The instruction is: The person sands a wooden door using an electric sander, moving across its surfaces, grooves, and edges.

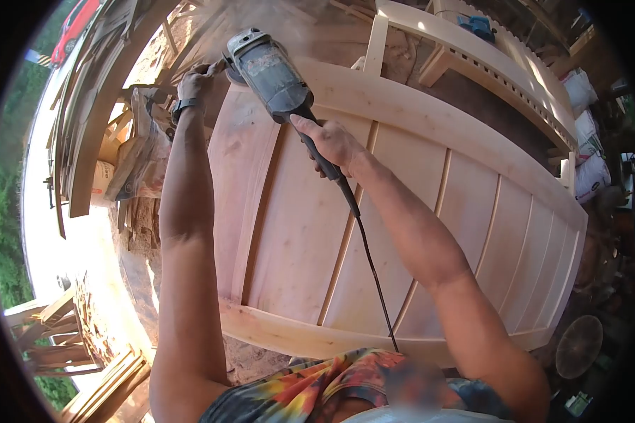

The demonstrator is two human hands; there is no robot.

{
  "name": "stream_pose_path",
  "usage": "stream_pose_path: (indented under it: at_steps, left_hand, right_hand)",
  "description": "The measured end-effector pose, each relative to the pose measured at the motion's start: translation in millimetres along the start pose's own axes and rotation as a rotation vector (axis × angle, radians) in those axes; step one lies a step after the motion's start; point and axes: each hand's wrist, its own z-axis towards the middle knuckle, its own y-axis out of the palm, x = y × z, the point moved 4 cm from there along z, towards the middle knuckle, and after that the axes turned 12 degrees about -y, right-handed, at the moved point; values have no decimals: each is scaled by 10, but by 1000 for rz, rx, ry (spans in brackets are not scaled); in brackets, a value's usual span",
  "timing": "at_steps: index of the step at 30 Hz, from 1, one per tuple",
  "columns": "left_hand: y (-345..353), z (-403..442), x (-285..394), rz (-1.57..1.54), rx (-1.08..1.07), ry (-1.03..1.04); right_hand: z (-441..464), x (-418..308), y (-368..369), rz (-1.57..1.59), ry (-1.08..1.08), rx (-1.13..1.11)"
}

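Note:
A grey, dusty angle grinder (268, 74) is over the far left corner of a large pale wooden panel (395, 169). My right hand (328, 146) is wrapped around its black rear handle. My left hand (195, 86), with a dark band at the wrist, is closed at the side of the tool's head, where the side handle is; the grip itself is small and partly hidden. Part of the grinder's disc (234, 76) shows at the panel's edge, beneath the head. From the rear handle a black cord (371, 264) runs across the panel towards my body. Long grooves divide the panel's boards.
Stacked wood strips (95, 106) and a plastic sack (148, 151) stand to the left. Behind the panel is a slatted wooden frame (501, 84) with a blue tool (478, 27) on it. White sacks (590, 158) lie at the right, and a round fan (579, 345) sits nearer. Dust hangs beyond the grinder.

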Motion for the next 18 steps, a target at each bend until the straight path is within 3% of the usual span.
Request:
stream_pose_path:
  at_steps: [7,18]
  left_hand:
    - [178,-594,482,-123,-62,93]
    - [784,-1994,1810,-197,-228,261]
  right_hand:
    - [-502,248,-121,76,-6,102]
    - [-1834,778,-1049,200,-16,330]
